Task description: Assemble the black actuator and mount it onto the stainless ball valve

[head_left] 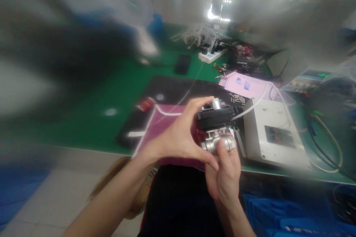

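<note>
Both hands are around a ball valve with a black actuator [215, 117], held above the front of the workbench. Its shiny metal valve body [213, 144] is at the bottom, and a silver cylindrical fitting stands on top. My left hand [180, 137] curves round its left side, fingers at the top of the actuator and thumb low by the valve body. My right hand [225, 166] grips the metal body from below, the thumb pressed on its front. The fingertips behind the valve are hidden. A white tube [251, 108] runs beside the actuator's right end.
A metal box [278, 133] with a dark panel stands at the right. Behind are pink sheets [247, 85], loose screws [237, 99], a power strip [213, 55] and tangled white tubing [200, 33]. A wrench [239, 142] lies beside the box. A magenta mat [164, 127] lies under the hands.
</note>
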Available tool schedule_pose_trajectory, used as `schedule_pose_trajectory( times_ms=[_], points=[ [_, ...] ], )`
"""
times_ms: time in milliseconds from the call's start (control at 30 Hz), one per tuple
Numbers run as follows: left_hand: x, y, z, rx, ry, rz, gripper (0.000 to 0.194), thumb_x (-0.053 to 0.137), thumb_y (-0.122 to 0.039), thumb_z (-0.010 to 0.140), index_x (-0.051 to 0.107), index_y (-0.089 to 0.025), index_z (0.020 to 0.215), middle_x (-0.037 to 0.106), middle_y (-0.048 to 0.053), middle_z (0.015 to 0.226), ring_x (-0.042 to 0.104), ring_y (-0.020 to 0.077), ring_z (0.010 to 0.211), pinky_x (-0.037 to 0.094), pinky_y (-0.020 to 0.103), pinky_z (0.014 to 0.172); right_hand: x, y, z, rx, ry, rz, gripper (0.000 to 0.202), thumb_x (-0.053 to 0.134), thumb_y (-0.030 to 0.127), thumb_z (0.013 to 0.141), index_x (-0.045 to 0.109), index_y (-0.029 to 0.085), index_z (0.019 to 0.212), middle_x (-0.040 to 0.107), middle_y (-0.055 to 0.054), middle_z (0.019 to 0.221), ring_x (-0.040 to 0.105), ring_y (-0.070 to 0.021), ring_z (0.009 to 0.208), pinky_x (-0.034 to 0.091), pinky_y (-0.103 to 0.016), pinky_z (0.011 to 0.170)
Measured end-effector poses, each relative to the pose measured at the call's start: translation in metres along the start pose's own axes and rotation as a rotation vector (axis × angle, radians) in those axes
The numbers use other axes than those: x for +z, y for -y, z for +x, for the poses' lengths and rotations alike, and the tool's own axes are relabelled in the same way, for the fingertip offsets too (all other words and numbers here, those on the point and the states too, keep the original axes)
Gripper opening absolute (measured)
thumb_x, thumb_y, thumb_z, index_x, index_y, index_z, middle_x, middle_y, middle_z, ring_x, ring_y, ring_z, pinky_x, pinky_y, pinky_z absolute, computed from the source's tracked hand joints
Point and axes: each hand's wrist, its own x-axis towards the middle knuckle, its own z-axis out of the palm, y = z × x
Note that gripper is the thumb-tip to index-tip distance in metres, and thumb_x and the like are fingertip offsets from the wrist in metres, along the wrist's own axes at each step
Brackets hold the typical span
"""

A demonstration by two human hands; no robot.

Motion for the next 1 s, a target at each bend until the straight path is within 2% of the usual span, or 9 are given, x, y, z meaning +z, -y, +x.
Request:
schedule_pose_trajectory(
  times_ms=[100,233,400,500,667,800,900,1000],
  points=[
    [-0.001,0.006,-0.011,0.003,0.04,0.196,0.139,0.104,-0.049,0.047,0.026,-0.031,0.16,0.028,0.013,0.167,0.033,0.0402,0.154,0.027,0.055,0.13,-0.001,-0.002,0.0,0.056,-0.047,0.041,0.022,0.063,0.035,0.104,0.054,0.027,0.122,0.064,-0.003,0.115,0.067,-0.0187,0.107,0.054,-0.042,0.102],
    [0.006,0.015,-0.019,-0.018,0.032,0.208,0.137,0.102,-0.043,0.053,0.014,-0.031,0.158,0.017,0.015,0.172,0.033,0.039,0.155,0.032,0.056,0.129,-0.003,-0.003,-0.001,0.045,-0.117,0.05,0.022,0.059,0.04,0.105,0.058,0.027,0.122,0.065,-0.003,0.119,0.066,-0.0192,0.113,0.051,-0.043,0.109],
    [0.015,0.015,-0.017,-0.025,-0.001,0.192,0.12,0.097,-0.035,0.06,0.02,-0.03,0.151,0.014,0.016,0.172,0.037,0.038,0.153,0.042,0.054,0.124,-0.003,-0.005,-0.002,0.007,-0.129,0.005,0.022,0.055,0.041,0.106,0.059,0.028,0.124,0.065,-0.003,0.12,0.065,-0.0183,0.114,0.048,-0.042,0.113],
    [0.014,0.012,-0.01,-0.016,-0.022,0.224,0.115,0.096,-0.035,0.06,0.024,-0.026,0.149,0.019,0.017,0.168,0.036,0.0372,0.152,0.041,0.052,0.124,-0.011,-0.004,-0.003,0.016,-0.076,-0.014,0.026,0.055,0.039,0.107,0.056,0.028,0.13,0.066,-0.004,0.123,0.066,-0.0183,0.117,0.049,-0.039,0.111],
    [0.005,0.019,-0.004,-0.1,0.028,0.202,0.115,0.091,-0.029,0.06,0.022,-0.026,0.152,0.036,0.014,0.157,0.051,0.032,0.139,0.048,0.045,0.116,-0.036,0.012,-0.002,0.101,0.039,-0.311,0.038,0.064,0.038,0.104,0.052,0.027,0.138,0.064,-0.006,0.136,0.064,-0.0161,0.124,0.051,-0.026,0.106],
    [-0.003,0.032,-0.002,-0.106,0.048,0.204,0.114,0.091,-0.029,0.058,0.024,-0.026,0.15,0.037,0.013,0.153,0.048,0.0323,0.139,0.045,0.044,0.118,-0.049,0.031,0.008,0.132,0.182,-0.614,0.048,0.074,0.034,0.098,0.052,0.03,0.141,0.059,-0.005,0.146,0.059,-0.0178,0.133,0.048,-0.029,0.114],
    [-0.006,0.04,-0.002,-0.117,0.094,0.236,0.111,0.092,-0.034,0.059,0.025,-0.026,0.148,0.038,0.012,0.15,0.048,0.0323,0.138,0.047,0.044,0.116,-0.056,0.039,0.017,0.107,0.241,-0.778,0.045,0.076,0.035,0.097,0.056,0.03,0.137,0.062,-0.004,0.143,0.061,-0.018,0.132,0.049,-0.028,0.113],
    [-0.007,0.046,-0.004,-0.133,0.149,0.258,0.111,0.092,-0.034,0.056,0.027,-0.026,0.146,0.039,0.012,0.148,0.048,0.0332,0.137,0.047,0.046,0.115,-0.063,0.042,0.024,0.061,0.247,-0.932,0.026,0.071,0.037,0.1,0.064,0.029,0.124,0.068,-0.002,0.132,0.065,-0.0178,0.124,0.052,-0.028,0.109]
  ],
)
